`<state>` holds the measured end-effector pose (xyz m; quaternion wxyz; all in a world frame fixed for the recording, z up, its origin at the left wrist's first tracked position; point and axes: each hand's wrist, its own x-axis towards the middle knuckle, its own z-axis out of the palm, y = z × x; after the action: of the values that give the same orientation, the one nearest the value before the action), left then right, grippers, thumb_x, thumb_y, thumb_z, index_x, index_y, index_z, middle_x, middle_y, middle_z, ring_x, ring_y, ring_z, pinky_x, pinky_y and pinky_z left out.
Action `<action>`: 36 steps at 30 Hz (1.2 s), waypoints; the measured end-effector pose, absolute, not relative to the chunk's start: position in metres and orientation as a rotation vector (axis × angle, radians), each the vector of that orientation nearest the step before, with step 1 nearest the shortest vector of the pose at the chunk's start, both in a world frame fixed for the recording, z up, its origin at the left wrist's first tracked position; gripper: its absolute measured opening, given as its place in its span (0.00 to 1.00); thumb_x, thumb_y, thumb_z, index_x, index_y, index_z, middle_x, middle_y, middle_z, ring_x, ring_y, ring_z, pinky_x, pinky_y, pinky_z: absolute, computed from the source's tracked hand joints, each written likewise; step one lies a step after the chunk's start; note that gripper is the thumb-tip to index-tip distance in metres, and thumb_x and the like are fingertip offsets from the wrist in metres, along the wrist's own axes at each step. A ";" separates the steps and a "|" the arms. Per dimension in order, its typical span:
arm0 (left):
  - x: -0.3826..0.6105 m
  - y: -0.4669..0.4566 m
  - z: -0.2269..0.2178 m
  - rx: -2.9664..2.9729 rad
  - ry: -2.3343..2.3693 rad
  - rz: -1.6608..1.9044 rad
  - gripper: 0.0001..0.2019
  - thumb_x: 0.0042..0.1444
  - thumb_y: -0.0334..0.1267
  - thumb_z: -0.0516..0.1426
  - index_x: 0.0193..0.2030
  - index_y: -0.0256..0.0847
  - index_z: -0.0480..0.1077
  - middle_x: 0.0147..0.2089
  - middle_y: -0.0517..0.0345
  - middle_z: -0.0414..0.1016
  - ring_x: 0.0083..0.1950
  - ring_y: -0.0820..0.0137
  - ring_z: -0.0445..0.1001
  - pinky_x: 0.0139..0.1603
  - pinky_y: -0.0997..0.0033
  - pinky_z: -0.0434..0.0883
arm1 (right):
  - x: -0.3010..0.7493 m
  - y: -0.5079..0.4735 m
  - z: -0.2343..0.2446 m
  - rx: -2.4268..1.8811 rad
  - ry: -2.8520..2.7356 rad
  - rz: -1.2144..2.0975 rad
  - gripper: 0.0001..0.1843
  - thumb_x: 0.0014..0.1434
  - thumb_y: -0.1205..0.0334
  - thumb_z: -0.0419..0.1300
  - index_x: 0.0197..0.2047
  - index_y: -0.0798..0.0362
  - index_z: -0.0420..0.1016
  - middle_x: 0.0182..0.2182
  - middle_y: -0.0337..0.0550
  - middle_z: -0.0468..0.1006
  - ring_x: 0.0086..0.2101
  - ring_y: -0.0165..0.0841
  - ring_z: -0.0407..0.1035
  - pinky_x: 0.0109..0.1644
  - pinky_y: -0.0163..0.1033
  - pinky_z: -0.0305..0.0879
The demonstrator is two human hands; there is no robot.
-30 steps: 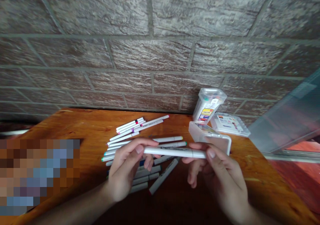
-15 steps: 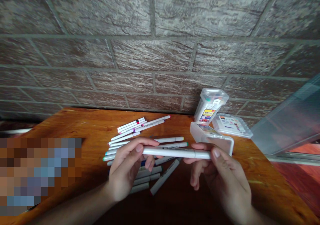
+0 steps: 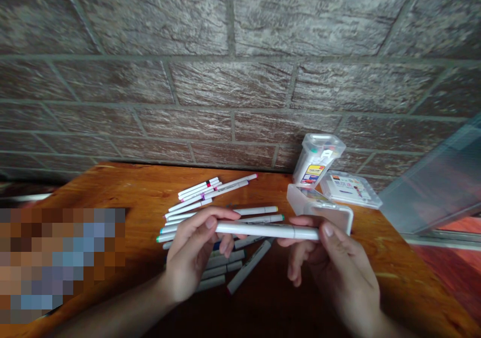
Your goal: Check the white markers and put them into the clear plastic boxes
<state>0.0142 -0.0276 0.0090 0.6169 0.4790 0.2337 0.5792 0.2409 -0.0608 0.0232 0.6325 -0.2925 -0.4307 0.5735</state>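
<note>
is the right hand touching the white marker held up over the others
Touching: the head view shows the right hand pinching one end of the raised white marker between thumb and fingers, with no gap.

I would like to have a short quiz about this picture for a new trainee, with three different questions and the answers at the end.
1. True or false: only one hand holds the white pen.
2. Choose what stands upright near the wall: a) a lamp; b) a tall jar; c) a mug.
3. Fill the gap: in this view, the loose pens lie to the ____ of the tall jar.

Key: 1. False; the left hand and right hand both hold it. 2. b. 3. left.
</note>
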 end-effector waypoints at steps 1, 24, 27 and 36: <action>0.014 -0.028 0.009 1.102 0.538 1.333 0.16 0.70 0.41 0.57 0.49 0.33 0.83 0.36 0.42 0.86 0.27 0.71 0.71 0.30 0.72 0.73 | 0.241 -0.061 0.024 -0.673 -0.984 1.309 0.16 0.74 0.53 0.59 0.49 0.49 0.87 0.33 0.50 0.89 0.20 0.33 0.77 0.22 0.36 0.76; 0.014 -0.026 0.005 1.524 0.915 1.334 0.12 0.71 0.47 0.59 0.47 0.40 0.78 0.20 0.67 0.68 0.21 0.78 0.67 0.24 0.81 0.64 | 0.244 -0.058 0.018 -0.863 -1.202 1.073 0.07 0.69 0.59 0.68 0.49 0.49 0.84 0.23 0.41 0.86 0.17 0.29 0.76 0.20 0.29 0.74; 0.016 -0.027 0.009 1.515 0.932 1.275 0.13 0.69 0.48 0.61 0.48 0.39 0.76 0.21 0.66 0.69 0.21 0.77 0.68 0.23 0.81 0.63 | 0.243 -0.057 0.021 -0.878 -1.232 1.063 0.06 0.69 0.58 0.68 0.47 0.49 0.83 0.22 0.40 0.85 0.16 0.30 0.76 0.20 0.30 0.74; 0.017 -0.028 0.012 1.506 0.936 1.229 0.12 0.63 0.45 0.66 0.46 0.38 0.77 0.25 0.65 0.70 0.22 0.77 0.67 0.23 0.81 0.64 | 0.243 -0.058 0.011 -0.957 -1.194 1.076 0.08 0.65 0.58 0.72 0.45 0.49 0.81 0.18 0.36 0.82 0.15 0.30 0.74 0.19 0.30 0.74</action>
<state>0.0174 -0.0276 0.0122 0.4727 0.6151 0.3824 0.5020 0.2430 -0.0581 0.0107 0.5934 -0.4119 -0.5137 0.4630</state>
